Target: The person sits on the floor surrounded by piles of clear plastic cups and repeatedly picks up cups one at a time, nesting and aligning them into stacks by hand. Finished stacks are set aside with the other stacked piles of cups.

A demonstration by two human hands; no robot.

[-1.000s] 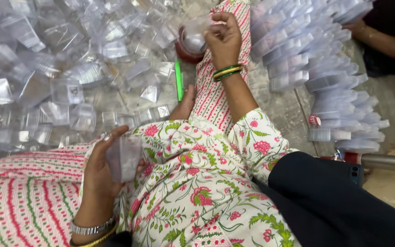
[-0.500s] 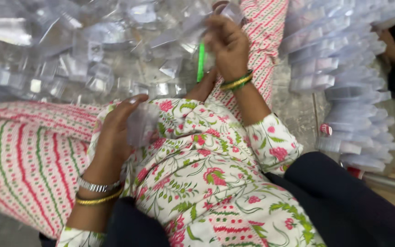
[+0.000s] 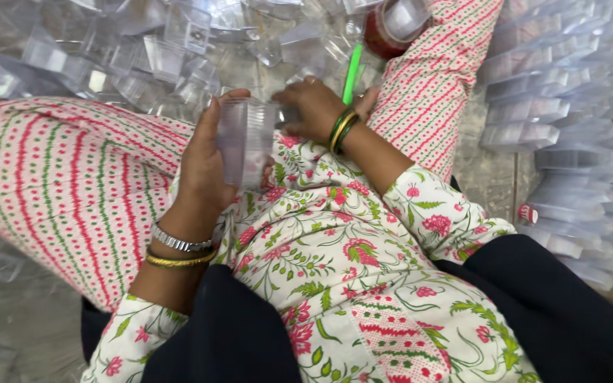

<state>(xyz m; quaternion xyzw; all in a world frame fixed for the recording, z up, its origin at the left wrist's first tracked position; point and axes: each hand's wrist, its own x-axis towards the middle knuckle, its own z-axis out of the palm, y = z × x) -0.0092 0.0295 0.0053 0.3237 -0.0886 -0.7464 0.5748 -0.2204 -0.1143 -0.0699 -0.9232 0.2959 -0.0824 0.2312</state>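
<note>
I sit on the floor with my legs folded, in striped trousers and a flowered tunic. My left hand (image 3: 203, 159) grips a small stack of clear plastic boxes (image 3: 244, 138) held upright over my lap. My right hand (image 3: 312, 108) rests right beside it, fingers curled on a clear plastic piece at the stack's right edge; what it pinches is mostly hidden. A green pen-like stick (image 3: 351, 74) lies just beyond my right wrist, which wears green and gold bangles.
A loose heap of clear plastic boxes (image 3: 129, 50) covers the floor ahead and to the left. Tall nested stacks of clear boxes (image 3: 569, 120) lie along the right. A roll of brown tape (image 3: 391, 25) sits at the top near my knee.
My right hand has come back from the far heap to my lap. My left hand has lifted the stack of boxes towards it. The view has tilted down.
</note>
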